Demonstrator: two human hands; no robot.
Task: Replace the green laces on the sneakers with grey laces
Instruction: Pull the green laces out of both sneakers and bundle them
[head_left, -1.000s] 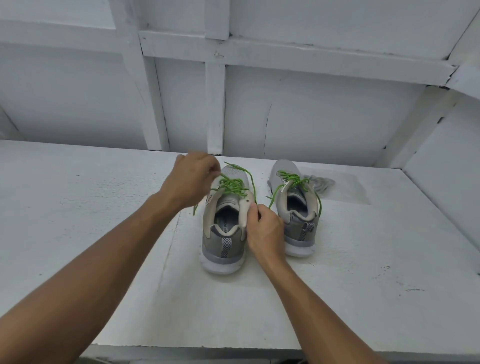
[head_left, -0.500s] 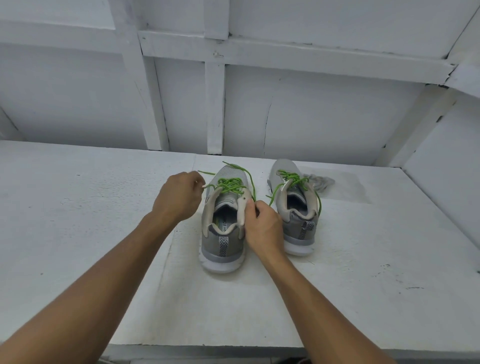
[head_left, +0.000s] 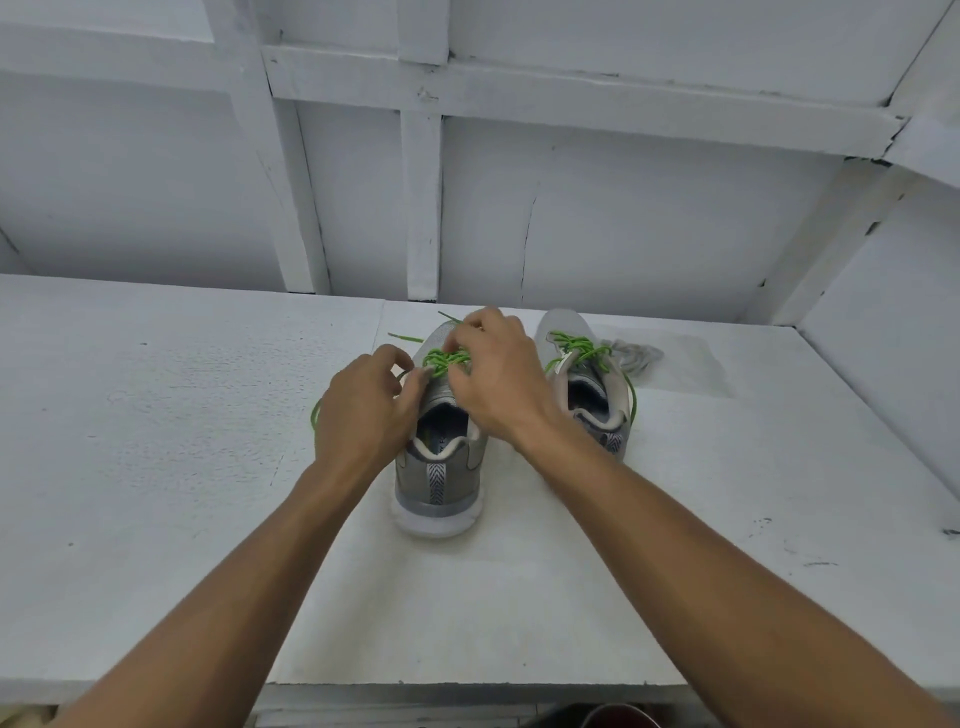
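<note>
Two grey sneakers stand heels toward me on the white table. The left sneaker (head_left: 439, 478) has a green lace (head_left: 441, 359) crossed over its tongue, with loose ends trailing left. My left hand (head_left: 363, 410) sits at the shoe's left side, thumb and fingers pinching the lace near the top eyelets. My right hand (head_left: 498, 379) reaches over the tongue, its fingers curled into the green lace. The right sneaker (head_left: 592, 395) stays laced in green (head_left: 576, 345). A bundle of grey laces (head_left: 636, 356) lies just beyond it.
The white table (head_left: 156, 441) ends at a front edge near me. A white panelled wall (head_left: 623, 218) rises behind, and a side wall (head_left: 893, 338) closes the right. A dark red rounded object (head_left: 618, 717) shows below the table edge.
My right hand left the shoe's collar and moved up over the tongue into the lace. My left hand shifted back toward the eyelets. A loose green end now hangs at the left.
</note>
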